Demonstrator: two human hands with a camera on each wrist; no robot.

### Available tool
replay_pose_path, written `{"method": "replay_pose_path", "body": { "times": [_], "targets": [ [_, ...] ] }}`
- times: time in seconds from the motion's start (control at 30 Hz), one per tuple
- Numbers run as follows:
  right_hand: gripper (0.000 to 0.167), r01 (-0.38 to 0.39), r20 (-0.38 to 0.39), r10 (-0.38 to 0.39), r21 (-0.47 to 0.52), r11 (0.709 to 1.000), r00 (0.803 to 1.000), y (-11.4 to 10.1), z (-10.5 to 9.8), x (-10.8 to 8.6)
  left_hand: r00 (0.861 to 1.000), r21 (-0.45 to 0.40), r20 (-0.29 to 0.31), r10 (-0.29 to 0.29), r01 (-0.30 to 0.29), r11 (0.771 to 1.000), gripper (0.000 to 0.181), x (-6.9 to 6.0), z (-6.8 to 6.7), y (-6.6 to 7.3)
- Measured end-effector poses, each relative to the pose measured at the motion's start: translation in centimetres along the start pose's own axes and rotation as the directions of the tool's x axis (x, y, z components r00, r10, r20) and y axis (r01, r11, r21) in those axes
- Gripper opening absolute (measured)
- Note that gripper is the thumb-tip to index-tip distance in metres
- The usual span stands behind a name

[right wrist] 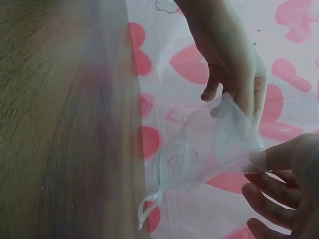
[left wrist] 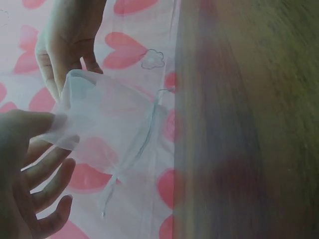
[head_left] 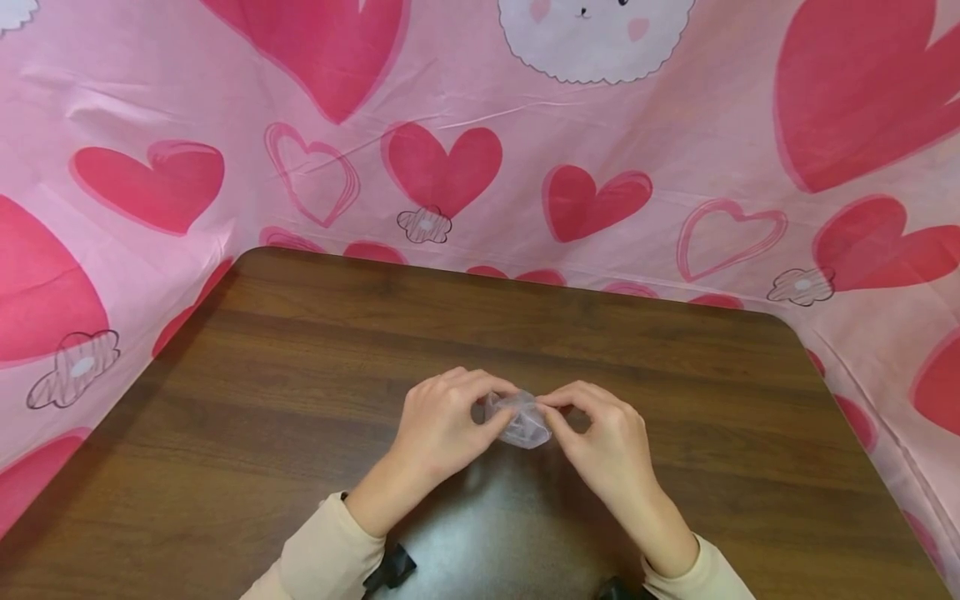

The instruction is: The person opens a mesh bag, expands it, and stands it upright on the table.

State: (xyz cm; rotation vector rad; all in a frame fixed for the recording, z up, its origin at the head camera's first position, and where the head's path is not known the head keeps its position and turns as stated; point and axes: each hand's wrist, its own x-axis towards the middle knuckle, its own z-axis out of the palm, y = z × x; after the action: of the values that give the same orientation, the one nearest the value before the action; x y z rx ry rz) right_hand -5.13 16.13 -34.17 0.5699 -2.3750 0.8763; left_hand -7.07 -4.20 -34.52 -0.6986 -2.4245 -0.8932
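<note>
A small sheer white drawstring pouch [head_left: 525, 427] is held above the table between both hands. My left hand [head_left: 448, 421] pinches one side of it between thumb and fingers, and my right hand [head_left: 606, 433] pinches the opposite side. The left wrist view shows the pouch [left wrist: 112, 122] stretched out, its thin white cord [left wrist: 144, 134] gathered across the far end from the fingers. From the right wrist, the cord's looped end [right wrist: 148, 209] hangs down from the pouch [right wrist: 204, 144]. I see no contents through the fabric.
A dark brown wooden table [head_left: 337, 333] with rounded far corners lies beneath the hands. Pink cloth [head_left: 465, 75] printed with hearts hangs behind it and along both sides. A small black object [head_left: 393, 568] shows by the left sleeve [head_left: 330, 550].
</note>
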Motion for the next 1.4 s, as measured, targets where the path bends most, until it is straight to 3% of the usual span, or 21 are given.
{"method": "replay_pose_path", "body": {
  "times": [0.17,0.4,0.63,0.83,1.07,1.23,1.4],
  "targets": [
    [0.020,0.007,-0.008,-0.007,-0.010,1.000,1.000,-0.03,-0.01,0.08,0.999,0.022,-0.036,0.028,-0.028,0.999,0.010,0.08,0.10,-0.03],
    [0.015,-0.005,0.029,0.006,-0.050,0.999,1.000,-0.07,-0.01,-0.03,0.997,0.032,-0.073,-0.007,0.009,0.999,0.012,0.11,-0.10,-0.36],
    [0.021,0.007,0.008,-0.007,-0.064,0.998,1.000,-0.01,-0.06,-0.09,1.000,0.014,-0.013,-0.021,0.021,1.000,0.013,0.03,-0.12,-0.24],
    [0.023,0.011,-0.007,-0.012,-0.059,0.998,1.000,0.07,-0.02,-0.10,1.000,0.007,-0.004,-0.003,0.003,1.000,0.008,0.02,-0.11,-0.10],
    [0.015,0.011,0.009,-0.010,-0.085,0.996,1.000,0.16,-0.02,-0.05,0.999,0.020,0.003,-0.046,0.046,0.999,0.008,0.02,-0.16,-0.12],
    [0.015,0.009,0.024,-0.007,-0.082,0.997,1.000,0.18,-0.01,-0.12,0.997,0.025,0.042,-0.064,0.063,0.998,0.011,-0.02,-0.13,-0.09],
    [0.019,0.018,0.025,-0.017,-0.062,0.998,1.000,0.21,0.07,-0.14,0.995,0.005,0.091,-0.033,0.033,0.999,0.015,-0.03,-0.11,-0.01]
  ]
}}
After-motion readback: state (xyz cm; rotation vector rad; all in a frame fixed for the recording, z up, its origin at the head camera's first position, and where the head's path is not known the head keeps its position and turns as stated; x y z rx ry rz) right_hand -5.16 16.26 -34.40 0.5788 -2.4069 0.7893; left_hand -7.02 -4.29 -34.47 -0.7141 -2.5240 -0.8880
